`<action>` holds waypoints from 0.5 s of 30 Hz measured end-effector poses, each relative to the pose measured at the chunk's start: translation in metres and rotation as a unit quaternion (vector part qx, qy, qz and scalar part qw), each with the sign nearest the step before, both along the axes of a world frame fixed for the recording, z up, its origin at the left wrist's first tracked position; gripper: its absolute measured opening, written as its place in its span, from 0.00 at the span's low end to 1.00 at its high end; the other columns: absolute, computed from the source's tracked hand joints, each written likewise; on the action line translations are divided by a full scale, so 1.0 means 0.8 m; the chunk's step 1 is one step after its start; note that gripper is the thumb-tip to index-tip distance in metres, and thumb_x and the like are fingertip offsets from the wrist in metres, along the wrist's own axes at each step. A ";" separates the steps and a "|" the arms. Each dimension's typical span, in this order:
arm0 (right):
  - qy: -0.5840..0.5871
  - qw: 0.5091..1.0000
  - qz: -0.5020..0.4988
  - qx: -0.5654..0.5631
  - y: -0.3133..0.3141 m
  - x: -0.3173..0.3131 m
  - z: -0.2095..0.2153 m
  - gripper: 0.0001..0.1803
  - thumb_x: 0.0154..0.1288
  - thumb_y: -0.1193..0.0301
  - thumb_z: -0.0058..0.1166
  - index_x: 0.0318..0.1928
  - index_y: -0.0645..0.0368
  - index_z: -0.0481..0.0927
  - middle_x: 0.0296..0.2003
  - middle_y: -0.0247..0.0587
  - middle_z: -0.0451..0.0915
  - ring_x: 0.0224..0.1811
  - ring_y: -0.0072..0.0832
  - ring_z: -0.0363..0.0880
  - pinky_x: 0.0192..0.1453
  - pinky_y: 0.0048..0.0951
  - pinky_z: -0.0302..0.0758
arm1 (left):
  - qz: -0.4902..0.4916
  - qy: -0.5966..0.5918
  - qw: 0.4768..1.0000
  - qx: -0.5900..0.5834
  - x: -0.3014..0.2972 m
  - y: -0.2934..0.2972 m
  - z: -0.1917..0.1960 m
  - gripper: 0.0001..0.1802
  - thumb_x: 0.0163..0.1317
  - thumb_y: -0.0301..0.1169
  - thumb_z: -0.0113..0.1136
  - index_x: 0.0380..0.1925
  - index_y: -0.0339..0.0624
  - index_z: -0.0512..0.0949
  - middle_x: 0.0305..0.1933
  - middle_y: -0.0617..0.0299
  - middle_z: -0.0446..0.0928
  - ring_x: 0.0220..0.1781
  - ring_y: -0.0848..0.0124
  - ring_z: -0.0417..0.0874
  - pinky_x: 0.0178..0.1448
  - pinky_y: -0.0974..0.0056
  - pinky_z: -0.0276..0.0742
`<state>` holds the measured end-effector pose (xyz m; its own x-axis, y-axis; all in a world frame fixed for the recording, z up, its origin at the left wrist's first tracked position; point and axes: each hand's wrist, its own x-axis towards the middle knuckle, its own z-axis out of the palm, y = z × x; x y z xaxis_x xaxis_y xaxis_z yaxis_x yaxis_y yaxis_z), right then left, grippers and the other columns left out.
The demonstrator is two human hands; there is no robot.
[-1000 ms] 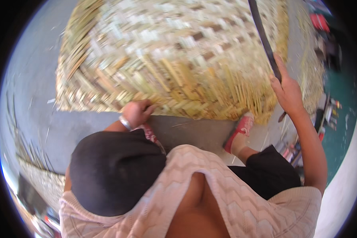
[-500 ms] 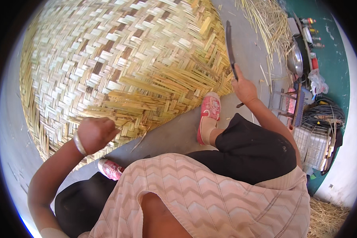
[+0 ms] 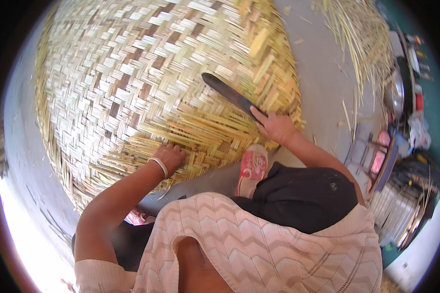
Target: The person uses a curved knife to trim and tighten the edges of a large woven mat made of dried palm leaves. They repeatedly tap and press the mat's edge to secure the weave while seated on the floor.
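Note:
A large woven straw mat (image 3: 107, 88) fills the left and middle of the view, its near edge bristling with loose yellow ends. My left hand (image 3: 170, 157), with a pale bracelet on the wrist, is closed on the straw strips (image 3: 195, 131) along that edge; the fingertips are partly hidden. In my right hand (image 3: 278, 128), by the mat's right corner, is a long, flat, dark blade-like tool (image 3: 232, 96). Its blade lies over the mat, pointing to the far left, with its flat face showing. My palm hides the tool's grip.
My red patterned shoe (image 3: 253, 166) stands on the grey floor (image 3: 322, 53) beside the near edge. Loose straw (image 3: 359, 44) is heaped at far right. Along the right wall are a metal bowl (image 3: 395, 94), a small chair (image 3: 384, 161), coiled black cable and a pale slatted crate (image 3: 393, 210).
My left hand has moved right and forward onto the loose strips. The tool has swung from upright beside the mat to over it, its broad face now showing. The view has shifted slightly.

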<state>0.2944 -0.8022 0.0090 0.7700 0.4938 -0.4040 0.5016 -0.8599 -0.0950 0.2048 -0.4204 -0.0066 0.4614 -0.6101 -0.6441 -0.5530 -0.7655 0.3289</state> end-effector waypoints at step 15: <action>0.018 0.992 0.084 0.092 -0.031 0.008 -0.040 0.37 0.66 0.54 0.52 0.74 0.39 0.57 0.35 0.56 0.76 0.16 0.43 0.71 0.19 0.43 0.71 | 0.135 -0.062 0.987 0.064 -0.017 -0.043 -0.003 0.09 0.57 0.35 0.56 0.27 0.51 0.85 0.30 0.62 0.82 0.37 0.61 0.83 0.37 0.55 0.73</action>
